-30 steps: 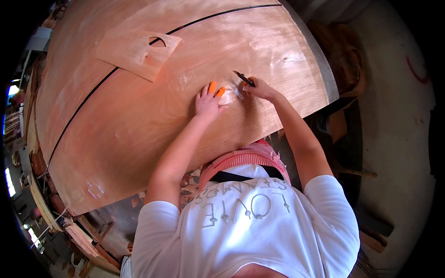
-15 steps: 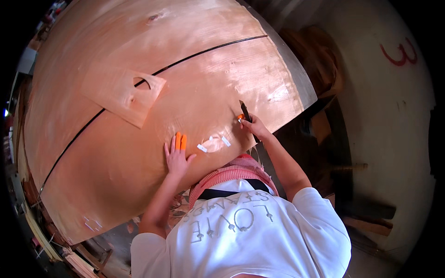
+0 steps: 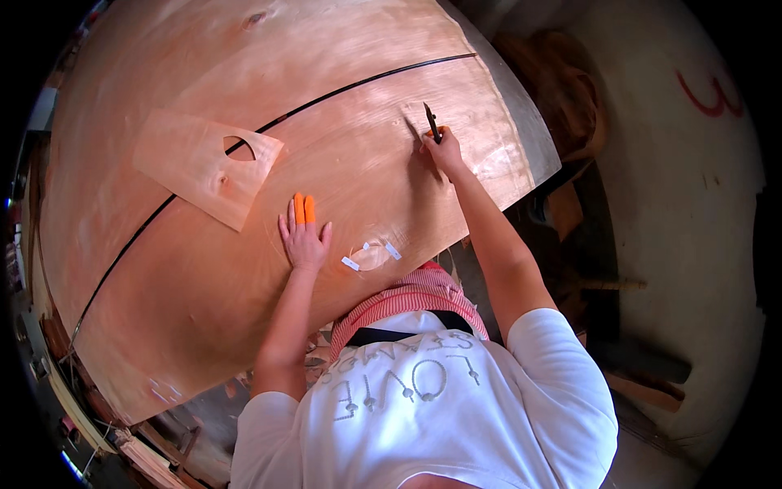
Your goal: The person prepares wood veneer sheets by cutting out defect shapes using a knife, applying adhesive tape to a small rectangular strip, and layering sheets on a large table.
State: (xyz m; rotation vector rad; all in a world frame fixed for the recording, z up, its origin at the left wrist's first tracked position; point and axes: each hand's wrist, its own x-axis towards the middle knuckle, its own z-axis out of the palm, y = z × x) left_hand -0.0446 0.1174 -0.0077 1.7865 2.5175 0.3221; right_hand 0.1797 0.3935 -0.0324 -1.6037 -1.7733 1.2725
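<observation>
A large sheet of reddish wood veneer (image 3: 358,155) fills the space in front of me. My left hand (image 3: 304,243) lies flat on it with fingers spread; two fingers wear orange finger covers. Over the right part of the sheet, my right hand (image 3: 444,151) is closed around a black utility knife (image 3: 432,124), its tip pointing away from me. An oval patch (image 3: 371,257) sits near the sheet's close edge, with small white tape pieces (image 3: 393,250) at its sides. Left of centre lies a loose veneer piece (image 3: 195,167) with a leaf-shaped hole.
A thin black strip (image 3: 350,86) curves across the sheet and passes under the loose veneer piece. At the right stands a pale panel (image 3: 676,212) with a red mark. Dark wood scraps (image 3: 652,391) lie low at right, and veneer strips (image 3: 147,456) at lower left.
My right hand has moved forward over the sheet, carrying the knife away from me. My left hand has slid a little forward and left, still flat.
</observation>
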